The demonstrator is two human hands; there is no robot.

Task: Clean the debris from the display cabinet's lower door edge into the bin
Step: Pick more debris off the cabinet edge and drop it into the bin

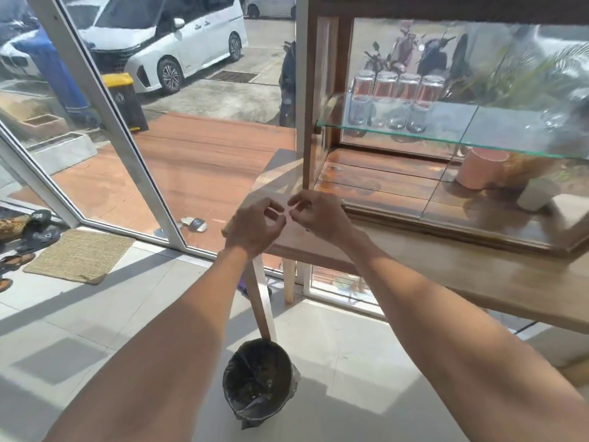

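both hands up in front of the cabinet (pixel 446 173), over the near-left corner of the counter (pixel 462 272). left hand (pixel 255 226) and right hand (pixel 318 212) nearly meeting, fingertips just beside each other, fingers curled inward. left grip: thumb and fingers curved toward one another, a gap showing between them. right grip: thumb and forefinger drawn close as if pinching, but whatever sits between them too small and blurred to make out; cannot tell if anything is held.

debris itself not clearly visible on the cabinet's lower edge (pixel 430 223), which runs right and far from the hands along the counter. edge is a wood frame under glass.

bin (pixel 259 381) on the floor (pixel 95 330), near, well below the hands and slightly left of ctr, lined w/ a dark bag, bits of dirt inside. counter leg (pixel 261 301) slants down to just behind the bin's far rim.

inside cabinet: glass shelf (pixel 414 132) w/ four upturned glasses (pixel 395 100) in a row at its left end; pink cup (pixel 481 169) on the wood floor of the cabinet, far right.

left of scene: woven mat (pixel 79 255) by the glass door, sandals (pixel 194 224) outside on the deck, white van (pixel 165 39) far beyond.
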